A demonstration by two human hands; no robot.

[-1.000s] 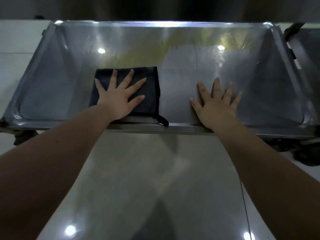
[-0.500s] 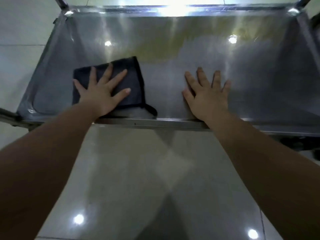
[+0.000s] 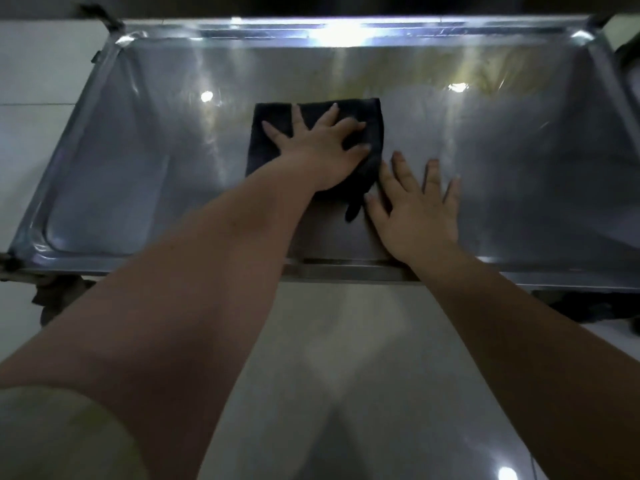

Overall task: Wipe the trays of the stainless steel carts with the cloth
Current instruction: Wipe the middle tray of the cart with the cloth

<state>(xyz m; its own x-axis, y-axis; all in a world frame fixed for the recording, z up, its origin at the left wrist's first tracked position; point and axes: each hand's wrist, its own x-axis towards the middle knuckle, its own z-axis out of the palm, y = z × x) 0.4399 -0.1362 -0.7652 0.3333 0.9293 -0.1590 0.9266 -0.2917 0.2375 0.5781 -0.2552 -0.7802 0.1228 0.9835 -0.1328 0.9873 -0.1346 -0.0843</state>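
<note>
Left fingers (image 3: 349,128): head view; seen spread wide and straight, laid flat on the cloth (image 3: 370,116); nothing is pinched or curled round.
Right fingers (image 3: 431,171): spread and straight, laid flat on bare metal; nothing is held.
Left hand (image 3: 322,154): pressed palm-down on the cloth, with the forearm stretched across the near rim from the lower left.
Right hand (image 3: 415,206): rested palm-down on the tray floor, just beside the cloth's right edge. Whether the index finger touches the cloth cannot be told.
Cloth: dark, folded to a rough square, laid flat on the tray floor about midway along the tray's width. A small loop (image 3: 351,211) is seen trailing from its near right corner, close by the right thumb.
Tray (image 3: 145,161): stainless steel, shallow, with a raised rim and rounded corners; it fills most of the frame and is set crosswise to the person.
Film (image 3: 398,74): a yellowish smear is noted along the far part of the tray floor, right of centre, just beyond the cloth's far edge.
Glare (image 3: 343,34): a strong light reflection is recorded on the far rim, with smaller bright spots on the tray floor.
Floor (image 3: 346,358): pale glossy tiles are seen below the near rim.
Sleeve (image 3: 52,438): a pale sleeve edge is seen at the lower left corner.
Under the cart: dark fittings are made out below both near corners, too dim to identify.
</note>
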